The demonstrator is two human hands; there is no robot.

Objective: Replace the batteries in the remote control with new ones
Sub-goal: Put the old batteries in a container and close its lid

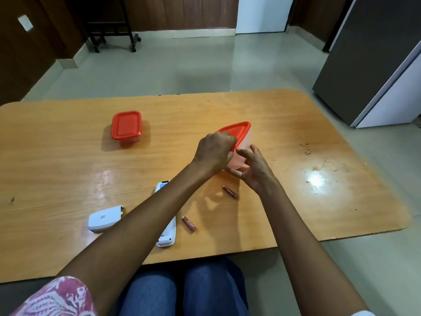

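- Two red batteries (229, 191) lying loose on the worktop (296, 124), well apart from each other, second one (188, 223) just beside the white remote (167, 233).
- Remote partly hidden under the left forearm.
- Detached white battery cover (105, 219) left of the remote.
- Left hand (215, 151), grip clenched on the orange lid (237, 132) of a tilted clear tub (242, 153).
- Right hand (255, 169), grip half released, fingers spread against the tub's side.
- Another lidded tub (126, 125) farther left.

Orange-red lid (237, 131) on translucent pinkish box (242, 153); matching orange-red lid (126, 124) at left. White remote (167, 233), white cover (105, 218). Dark red batteries (229, 191) (188, 223). Honey-orange woodgrain table (68, 156). Pink-and-white floral sleeve (61, 297), blue jeans (182, 290).
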